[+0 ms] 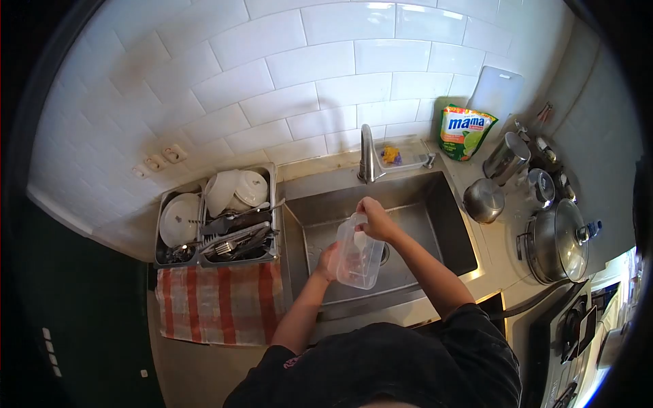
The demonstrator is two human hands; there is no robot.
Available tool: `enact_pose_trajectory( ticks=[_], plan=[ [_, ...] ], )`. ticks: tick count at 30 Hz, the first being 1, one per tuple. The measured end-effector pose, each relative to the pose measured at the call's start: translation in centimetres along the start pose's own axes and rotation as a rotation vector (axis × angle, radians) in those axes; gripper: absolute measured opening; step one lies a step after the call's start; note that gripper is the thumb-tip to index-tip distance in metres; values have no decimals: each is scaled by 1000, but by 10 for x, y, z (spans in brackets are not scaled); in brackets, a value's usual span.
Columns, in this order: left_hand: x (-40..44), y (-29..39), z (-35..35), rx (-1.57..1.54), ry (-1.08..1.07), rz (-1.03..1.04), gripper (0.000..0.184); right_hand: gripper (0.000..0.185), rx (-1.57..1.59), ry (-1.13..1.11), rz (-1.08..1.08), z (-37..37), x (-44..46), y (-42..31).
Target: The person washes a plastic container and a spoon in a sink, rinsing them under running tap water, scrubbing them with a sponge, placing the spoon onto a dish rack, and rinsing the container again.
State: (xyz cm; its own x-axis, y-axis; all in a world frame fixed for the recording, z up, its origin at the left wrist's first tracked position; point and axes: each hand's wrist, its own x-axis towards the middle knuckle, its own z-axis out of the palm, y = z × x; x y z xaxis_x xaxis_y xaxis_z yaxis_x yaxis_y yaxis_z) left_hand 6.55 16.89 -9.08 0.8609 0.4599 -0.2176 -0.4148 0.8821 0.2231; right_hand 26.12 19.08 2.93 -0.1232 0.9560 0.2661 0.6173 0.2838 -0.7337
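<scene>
Over the sink [435, 197], a clear plastic food container [367, 268] is held tilted, its open side towards me. My left hand [328, 262] is closed on its left side. My right hand [375, 219] is bent over the container's far end with its fingers pinched together. Below that thumb a white spoon-like utensil [359, 239] shows against the container, and the hand seems to grip it. Its handle is hidden by the fingers. Behind both hands rises the metal faucet [368, 153]; whether water runs cannot be made out.
Left of the sink, a metal dish rack [272, 255] holds plates, bowls and cutlery above a striped cloth [218, 306]. A yellow sponge [391, 155] lies behind the sink. To the right stand a green soap pouch [466, 132], a steel bowl [484, 200], a lidded pot [554, 241] and a stove [561, 340].
</scene>
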Motion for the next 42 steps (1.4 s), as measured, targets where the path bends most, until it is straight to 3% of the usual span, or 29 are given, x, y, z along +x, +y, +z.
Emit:
enact_pose_trajectory(
  ticks=[4,10,13,19,25,28,31,34,37,42],
  plan=[
    [-1,1,-23,-44,-8,15,64,47,178,-312,86,-10,17,20],
    [-9,9,22,-119,-183,76,73,47,736,290,695,5,57,111],
    [-3,17,20,-125,-173,57,75,48,974,177,725,19,78,135],
    [16,22,28,-97,-257,19,77,48,379,446,533,45,85,156],
    [31,26,37,34,-153,40,80,53,-29,446,505,21,71,103],
    [36,31,37,55,-118,34,82,35,-50,438,405,15,64,108],
    [37,34,38,66,-76,60,82,36,566,238,681,-12,51,101],
    [40,32,36,67,-61,59,80,37,743,83,624,-26,28,73],
    [41,25,35,63,-86,51,75,38,366,32,421,-31,15,63],
    [37,7,35,41,-73,106,67,42,97,51,413,-36,0,52]
  ],
)
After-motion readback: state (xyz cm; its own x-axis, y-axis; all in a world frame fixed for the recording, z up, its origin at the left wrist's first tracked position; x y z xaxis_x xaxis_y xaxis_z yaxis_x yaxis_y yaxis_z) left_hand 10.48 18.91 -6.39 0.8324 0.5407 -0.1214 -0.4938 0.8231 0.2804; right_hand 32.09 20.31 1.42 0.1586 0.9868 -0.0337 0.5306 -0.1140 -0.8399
